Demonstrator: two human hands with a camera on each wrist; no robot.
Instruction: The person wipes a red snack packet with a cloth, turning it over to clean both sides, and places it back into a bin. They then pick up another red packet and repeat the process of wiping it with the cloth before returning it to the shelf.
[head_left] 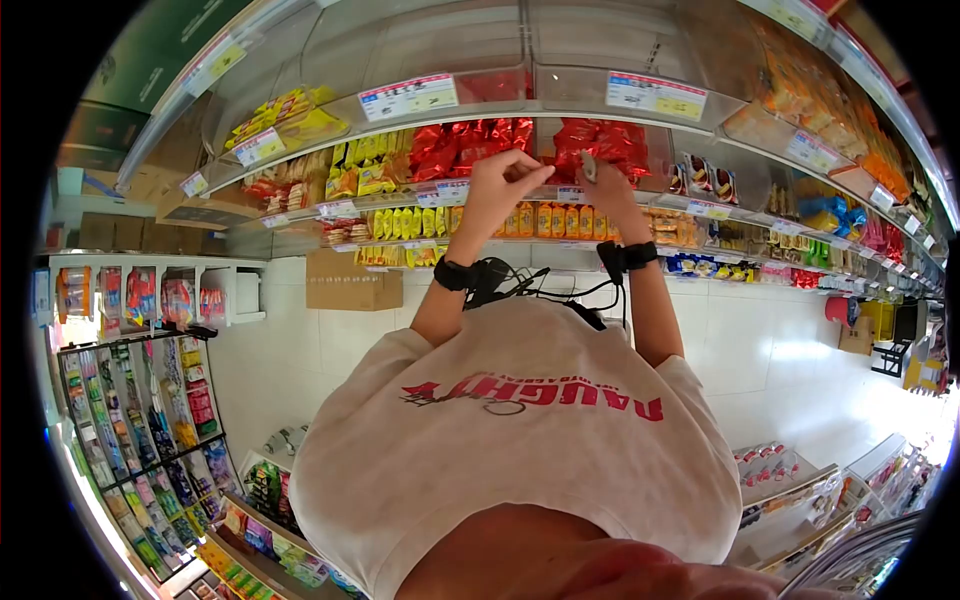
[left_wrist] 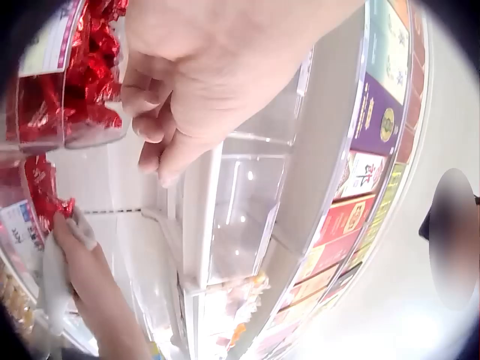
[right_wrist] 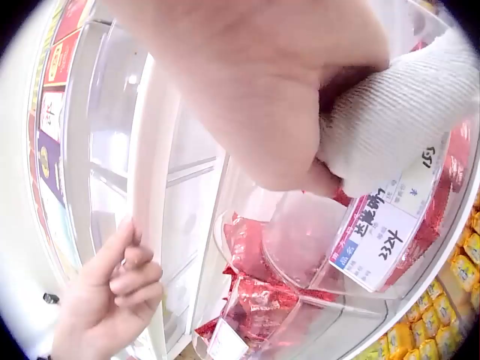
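Observation:
My right hand (head_left: 608,190) grips a white ribbed cloth (right_wrist: 405,112), bunched between fingers and palm. In the left wrist view its fingertips are right at a red shiny packet (left_wrist: 46,191) in a clear shelf bin. My left hand (head_left: 500,185) is raised before the shelf with its fingers loosely bent and nothing in them. Beside it in the left wrist view, red wrapped packets (left_wrist: 94,67) fill another clear bin. A price label (right_wrist: 373,240) with handwriting sits on the bin front below my right hand.
Yellow packets (head_left: 375,180) lie left of the red ones, and rows of orange packets (head_left: 560,220) line the tier below. Clear bin dividers and shelf edges surround both hands. A cardboard box (head_left: 352,280) stands on the floor. Black cables (head_left: 510,280) hang by the wrist straps.

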